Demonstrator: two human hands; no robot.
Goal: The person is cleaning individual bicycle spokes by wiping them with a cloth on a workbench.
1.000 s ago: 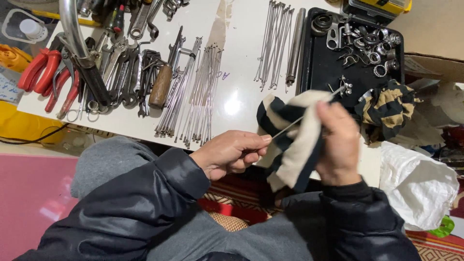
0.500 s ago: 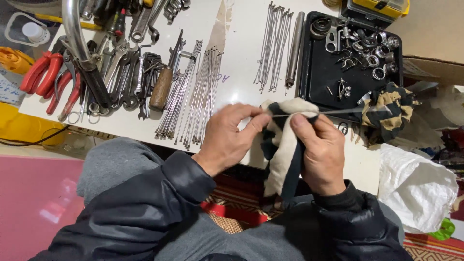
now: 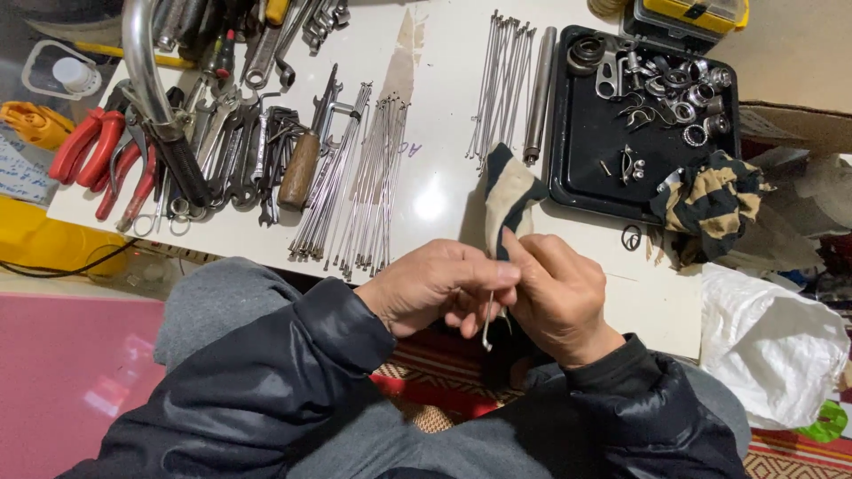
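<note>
My left hand (image 3: 439,286) and my right hand (image 3: 559,297) meet at the table's near edge. Between the fingertips of both hangs a thin metal spoke (image 3: 488,324), pointing down with a small bent end. My right hand also grips a dark and cream striped rag (image 3: 510,191), which sticks up above my fingers. A bundle of loose spokes (image 3: 359,177) lies on the white table (image 3: 444,89) just beyond my left hand.
A second spoke bundle (image 3: 501,84) and a metal rod (image 3: 539,93) lie farther back. A black tray (image 3: 590,168) holds several small metal parts, with a striped cloth (image 3: 710,204) at its corner. Wrenches and red-handled pliers (image 3: 93,155) crowd the left. A white bag (image 3: 772,341) sits right.
The spoke was held level across the rag; now it hangs downward between both hands. My hands have drawn close together and lower, and the rag is bunched upright above my right fingers.
</note>
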